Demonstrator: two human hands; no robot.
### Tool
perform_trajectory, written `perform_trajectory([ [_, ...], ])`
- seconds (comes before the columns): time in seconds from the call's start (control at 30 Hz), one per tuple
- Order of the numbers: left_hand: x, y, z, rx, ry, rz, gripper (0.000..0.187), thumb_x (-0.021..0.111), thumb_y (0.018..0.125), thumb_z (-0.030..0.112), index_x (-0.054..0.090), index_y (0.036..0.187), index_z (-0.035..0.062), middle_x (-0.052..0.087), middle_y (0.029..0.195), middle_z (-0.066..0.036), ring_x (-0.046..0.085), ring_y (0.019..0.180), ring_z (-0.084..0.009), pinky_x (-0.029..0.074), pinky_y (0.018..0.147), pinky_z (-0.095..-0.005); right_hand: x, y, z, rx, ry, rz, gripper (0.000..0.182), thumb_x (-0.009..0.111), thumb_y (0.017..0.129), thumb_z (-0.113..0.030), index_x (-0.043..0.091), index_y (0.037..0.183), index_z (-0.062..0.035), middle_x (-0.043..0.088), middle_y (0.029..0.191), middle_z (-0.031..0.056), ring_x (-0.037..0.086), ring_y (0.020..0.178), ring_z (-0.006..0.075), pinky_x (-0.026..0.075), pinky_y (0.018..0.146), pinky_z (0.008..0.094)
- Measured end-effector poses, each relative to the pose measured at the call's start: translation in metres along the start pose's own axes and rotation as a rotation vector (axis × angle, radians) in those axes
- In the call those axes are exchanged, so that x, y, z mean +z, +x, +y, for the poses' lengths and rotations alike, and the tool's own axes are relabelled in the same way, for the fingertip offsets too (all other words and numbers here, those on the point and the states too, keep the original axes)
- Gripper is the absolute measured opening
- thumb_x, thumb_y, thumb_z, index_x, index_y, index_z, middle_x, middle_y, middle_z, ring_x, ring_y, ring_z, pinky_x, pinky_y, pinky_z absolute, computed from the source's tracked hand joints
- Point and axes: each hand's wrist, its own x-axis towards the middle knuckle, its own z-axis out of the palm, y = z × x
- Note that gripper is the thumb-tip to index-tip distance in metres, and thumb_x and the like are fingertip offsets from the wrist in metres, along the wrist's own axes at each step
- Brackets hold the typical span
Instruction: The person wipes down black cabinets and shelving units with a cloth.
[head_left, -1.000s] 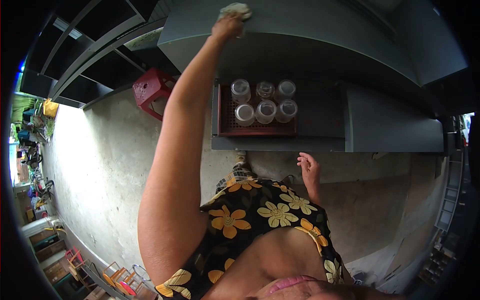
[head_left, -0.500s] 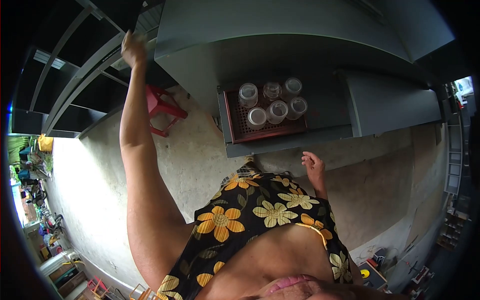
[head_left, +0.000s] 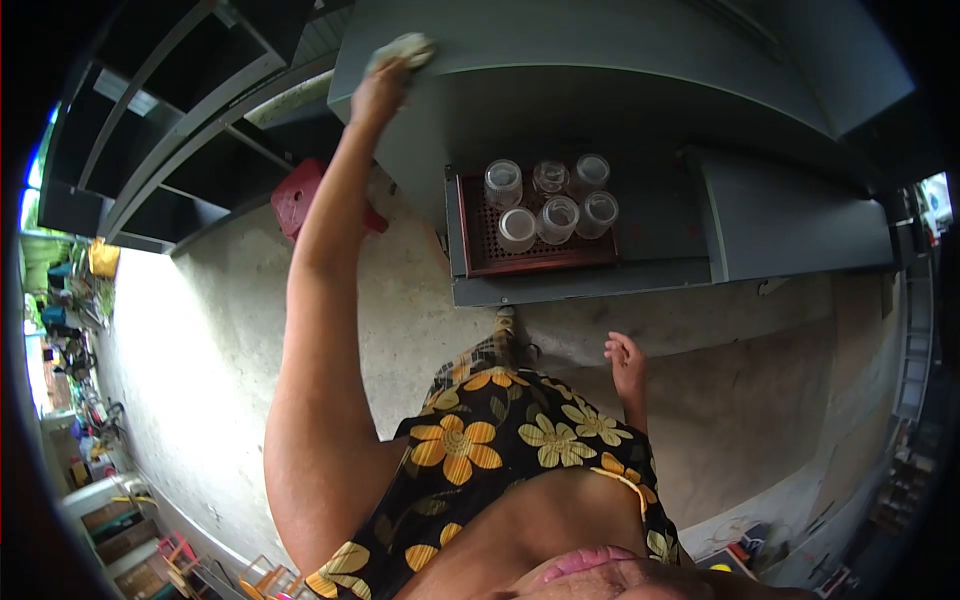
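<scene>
My left hand (head_left: 380, 92) is stretched far forward, closed on a pale, crumpled cloth (head_left: 405, 50). The cloth lies against the left end of the upper grey cabinet panel (head_left: 560, 35); both are slightly blurred. My right hand (head_left: 627, 362) hangs low near my body, fingers loosely bent and apart, holding nothing. Ahead of it, on the cabinet's lower shelf (head_left: 665, 272), stands a dark red-brown tray (head_left: 480, 262) with a perforated base. Several clear glasses (head_left: 516, 230) sit in the tray in two rows, seemingly upside down.
A red plastic stool (head_left: 297, 198) stands on the concrete floor (head_left: 225, 330), partly behind my left forearm. Dark open shelving (head_left: 140, 125) rises at the far left. A raised grey panel (head_left: 800, 225) adjoins the tray's shelf on the right. Household clutter (head_left: 80, 370) lines the left edge.
My left hand has moved right, from beside the dark shelving to the upper cabinet panel, and the cloth now shows in it. My right hand has dropped slightly. The view has shifted a little.
</scene>
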Motion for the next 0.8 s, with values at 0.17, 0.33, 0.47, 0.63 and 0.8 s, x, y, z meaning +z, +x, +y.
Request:
perform_trajectory([
  [0.17, -0.021, -0.018, -0.083, -0.066, 0.14, -0.019, 0.03, 0.045, 0.085, 0.015, 0.058, 0.111, 0.0082, 0.062, 0.11, -0.017, 0.058, 0.104, -0.0355, 0.046, 0.088, -0.0445, -0.008, -0.04, 0.046, 0.037, 0.006, 0.081, 0.024, 0.049, 0.094, -0.012, 0.059, 0.111, 0.0018, 0.065, 0.088, 0.0086, 0.061, 0.072, 0.0121, 0.048, 0.069, 0.0254],
  [0.33, -0.034, -0.017, -0.064, -0.248, 0.054, -0.05, 0.028, 0.042, 0.087, 0.021, 0.062, 0.105, 0.0124, 0.063, 0.106, -0.017, 0.06, 0.099, -0.0373, 0.047, 0.081, -0.0484, 0.003, -0.069, 0.024, 0.064, -0.038, 0.14, 0.023, 0.049, 0.093, -0.008, 0.059, 0.111, 0.0015, 0.065, 0.088, 0.0092, 0.062, 0.073, 0.0123, 0.049, 0.069, 0.0248],
  [0.47, -0.04, -0.017, -0.051, -0.256, 0.05, -0.042, 0.025, 0.045, 0.085, 0.018, 0.063, 0.102, 0.0135, 0.064, 0.101, -0.017, 0.061, 0.096, -0.0368, 0.048, 0.079, -0.047, 0.031, -0.074, 0.015, 0.015, -0.061, 0.157, 0.022, 0.048, 0.093, -0.007, 0.06, 0.11, 0.0014, 0.066, 0.088, 0.01, 0.063, 0.072, 0.0135, 0.049, 0.069, 0.0252],
  [0.63, -0.045, -0.021, -0.05, -0.144, 0.072, -0.016, 0.022, 0.047, 0.082, 0.016, 0.064, 0.095, 0.0108, 0.065, 0.096, -0.015, 0.063, 0.091, -0.0353, 0.051, 0.074, -0.0464, 0.094, -0.06, -0.024, -0.001, -0.105, 0.132, 0.023, 0.049, 0.092, -0.008, 0.06, 0.11, 0.0016, 0.066, 0.088, 0.01, 0.062, 0.071, 0.0142, 0.049, 0.069, 0.0255],
  [0.8, -0.046, -0.025, -0.058, 0.039, 0.075, 0.024, 0.018, 0.052, 0.081, 0.019, 0.063, 0.094, 0.011, 0.065, 0.101, -0.009, 0.062, 0.098, -0.0272, 0.044, 0.086, -0.0443, 0.198, -0.039, -0.084, -0.049, -0.003, 0.126, 0.024, 0.053, 0.09, -0.01, 0.06, 0.111, 0.0005, 0.067, 0.089, 0.0135, 0.066, 0.077, 0.017, 0.051, 0.07, 0.0274],
])
